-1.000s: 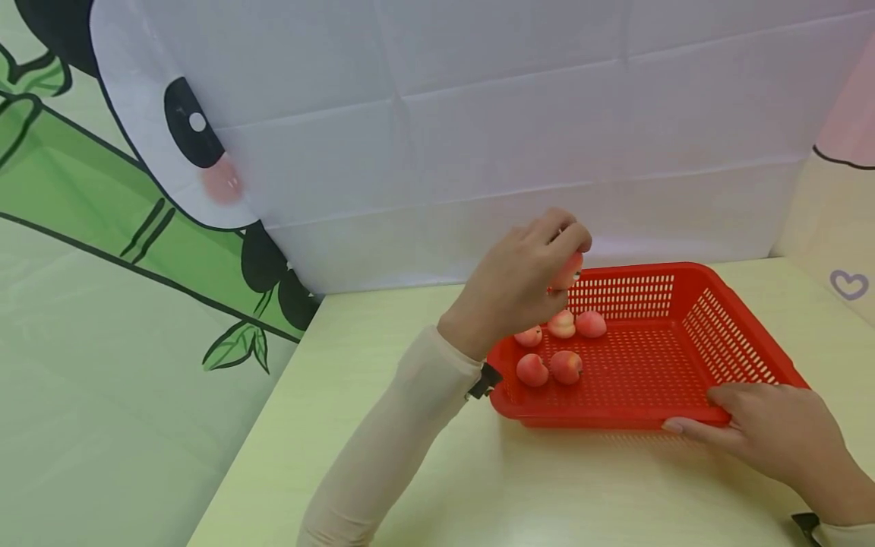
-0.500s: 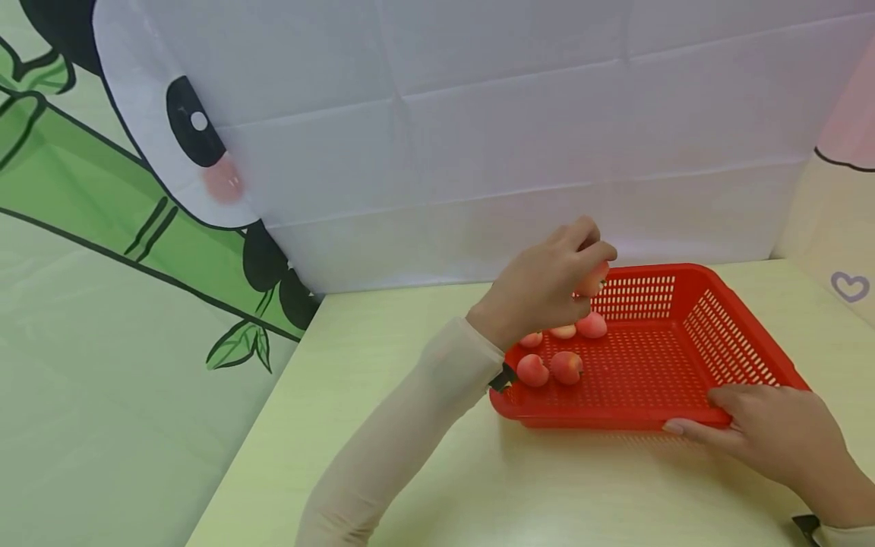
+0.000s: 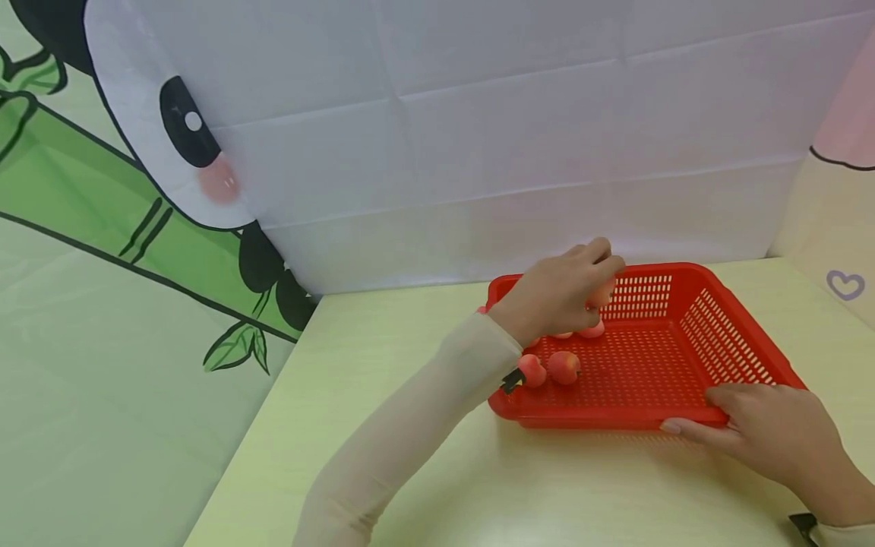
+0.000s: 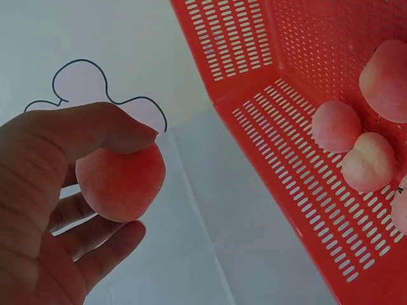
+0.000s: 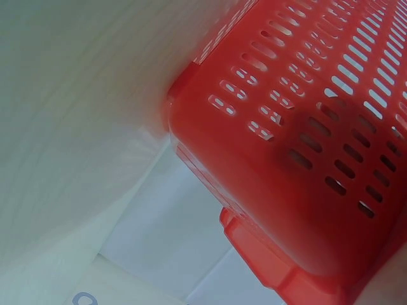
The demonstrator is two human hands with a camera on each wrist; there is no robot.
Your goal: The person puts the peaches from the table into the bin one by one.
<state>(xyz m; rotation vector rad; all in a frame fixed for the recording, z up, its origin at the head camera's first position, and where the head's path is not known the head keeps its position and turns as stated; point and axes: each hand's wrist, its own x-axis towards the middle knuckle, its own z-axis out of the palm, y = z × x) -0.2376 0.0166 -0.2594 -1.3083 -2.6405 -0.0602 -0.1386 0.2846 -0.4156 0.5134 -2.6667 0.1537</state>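
Observation:
My left hand (image 3: pixel 555 298) holds a small pink-red peach (image 4: pixel 121 181) in its curled fingers, over the back left part of a red plastic basket (image 3: pixel 615 418). In the left wrist view the thumb and fingers wrap around the fruit. Below that hand lie several peaches in the basket's left end, among them one peach (image 3: pixel 564 367) near the front and a paler peach (image 4: pixel 369 162); the hand and sleeve partly cover some. My right hand (image 3: pixel 779 433) grips the basket's front right rim, its thumb outside the rim.
The basket has slotted walls and stands on a pale wooden table (image 3: pixel 383 357). Behind the table hangs a white cloth (image 3: pixel 444 152), and a printed green backdrop (image 3: pixel 102 357) runs along the left side.
My left hand, with the peach in it, has moved to the right and a little lower over the basket. The right hand keeps its grip on the rim.

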